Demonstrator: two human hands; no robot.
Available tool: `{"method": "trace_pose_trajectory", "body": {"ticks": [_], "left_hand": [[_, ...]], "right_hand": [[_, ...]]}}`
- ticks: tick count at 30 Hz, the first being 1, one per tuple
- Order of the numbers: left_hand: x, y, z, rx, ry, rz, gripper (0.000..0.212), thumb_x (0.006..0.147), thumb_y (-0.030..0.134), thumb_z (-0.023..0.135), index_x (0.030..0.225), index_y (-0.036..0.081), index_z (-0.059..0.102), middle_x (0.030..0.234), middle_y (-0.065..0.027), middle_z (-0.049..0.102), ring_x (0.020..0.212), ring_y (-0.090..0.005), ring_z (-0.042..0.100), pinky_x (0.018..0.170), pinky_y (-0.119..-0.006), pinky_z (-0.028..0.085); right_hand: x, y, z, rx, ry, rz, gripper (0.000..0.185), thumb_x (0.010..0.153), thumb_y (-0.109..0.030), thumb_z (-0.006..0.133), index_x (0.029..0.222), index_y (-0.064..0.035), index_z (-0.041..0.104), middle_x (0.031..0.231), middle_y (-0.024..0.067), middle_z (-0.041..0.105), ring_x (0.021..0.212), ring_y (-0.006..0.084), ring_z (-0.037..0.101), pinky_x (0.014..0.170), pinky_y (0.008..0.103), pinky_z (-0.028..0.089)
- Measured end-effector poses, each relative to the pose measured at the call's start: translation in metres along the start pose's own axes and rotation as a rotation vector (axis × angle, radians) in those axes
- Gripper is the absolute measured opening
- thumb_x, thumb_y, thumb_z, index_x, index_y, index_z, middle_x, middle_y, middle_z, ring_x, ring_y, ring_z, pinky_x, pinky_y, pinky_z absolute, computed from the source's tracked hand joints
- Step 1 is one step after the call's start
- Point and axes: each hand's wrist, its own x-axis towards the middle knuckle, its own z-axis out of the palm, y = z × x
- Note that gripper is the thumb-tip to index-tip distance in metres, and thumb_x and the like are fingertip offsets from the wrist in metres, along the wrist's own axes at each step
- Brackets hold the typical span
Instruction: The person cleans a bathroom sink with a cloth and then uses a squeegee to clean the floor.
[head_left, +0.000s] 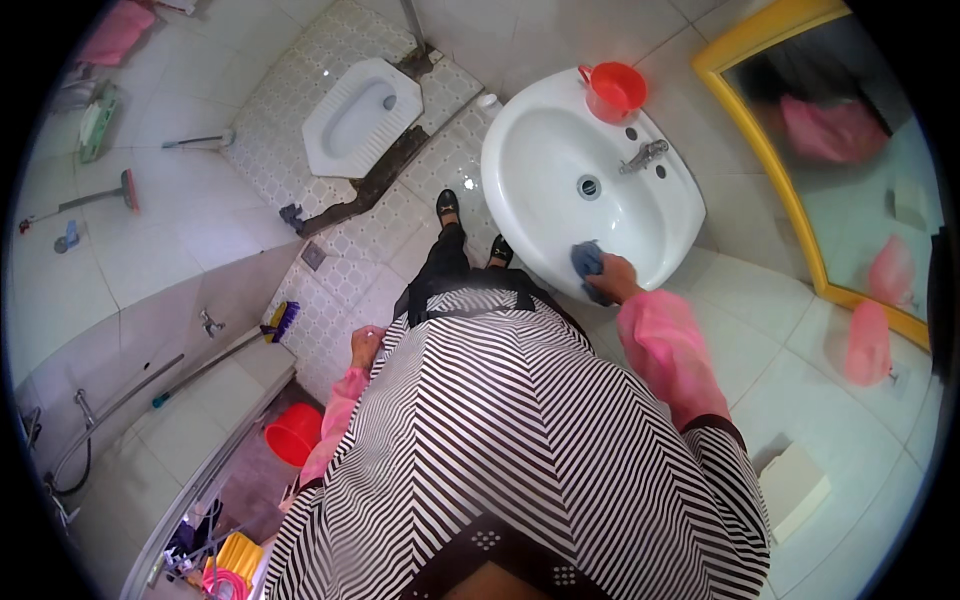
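A white ceramic washbasin (517, 180) stands in front of me to the right. My right hand (619, 277) grips a bunched blue-grey cloth (587, 259) against the basin's near rim. A metal tap (645, 156) is fixed at the wall side of the basin, and a drain (589, 187) shows in the bowl. On the far corner of the rim sits a red plastic mug (616, 90). My left hand (367, 346) hangs at my side by the striped garment, with its fingers partly curled. No object shows in it, but its inner side is hidden.
A squat toilet (364, 120) is set in the tiled floor beyond a broken dark edge (382, 176). The yellow-framed mirror (772, 165) hangs right of the basin. A broom (281, 322) and a red bucket (294, 435) are on my left. A squeegee (127, 191) is on the left wall.
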Motion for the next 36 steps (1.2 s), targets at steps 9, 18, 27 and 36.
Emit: {"method": "trace_pose_trajectory", "body": {"ticks": [9, 18, 27, 36], "left_hand": [[0.036, 0.009, -0.013, -0.038, 0.007, -0.057, 0.016, 0.071, 0.018, 0.061, 0.067, 0.002, 0.063, 0.051, -0.0067, 0.055, 0.044, -0.0135, 0.051, 0.045, -0.027, 0.039], [0.035, 0.010, -0.012, -0.178, 0.029, -0.117, 0.016, 0.071, 0.018, 0.061, 0.067, 0.003, 0.063, 0.052, -0.0047, 0.054, 0.046, -0.0106, 0.047, 0.044, -0.025, 0.036], [0.012, -0.022, -0.017, -0.110, -0.001, -0.052, 0.016, 0.071, 0.017, 0.061, 0.067, 0.002, 0.063, 0.052, -0.0057, 0.054, 0.044, -0.0126, 0.048, 0.044, -0.026, 0.037], [0.063, 0.031, -0.019, -0.089, -0.007, -0.083, 0.017, 0.071, 0.019, 0.061, 0.066, 0.003, 0.062, 0.051, -0.0045, 0.053, 0.045, -0.0120, 0.049, 0.044, -0.026, 0.038]], "right_hand": [[0.114, -0.109, -0.042, 1.274, 0.074, 0.110, 0.030, 0.072, -0.018, 0.062, 0.092, 0.0042, 0.058, 0.079, 0.0070, 0.060, 0.067, 0.0138, 0.056, 0.061, 0.0282, 0.045], [0.198, -0.116, -0.142, 0.519, 0.584, 0.039, 0.043, 0.064, -0.030, 0.068, 0.096, -0.0036, 0.059, 0.089, 0.0158, 0.060, 0.084, 0.0286, 0.057, 0.077, 0.0334, 0.043], [0.179, -0.151, -0.085, 0.174, 0.437, -0.222, 0.046, 0.065, -0.025, 0.065, 0.106, -0.0097, 0.050, 0.081, 0.0171, 0.059, 0.079, 0.0340, 0.056, 0.070, 0.0419, 0.043], [0.026, -0.112, -0.011, 0.091, 0.356, -0.698, 0.057, 0.065, -0.011, 0.064, 0.117, -0.0105, 0.040, 0.083, 0.0170, 0.052, 0.072, 0.0315, 0.055, 0.060, 0.0390, 0.044]]}}
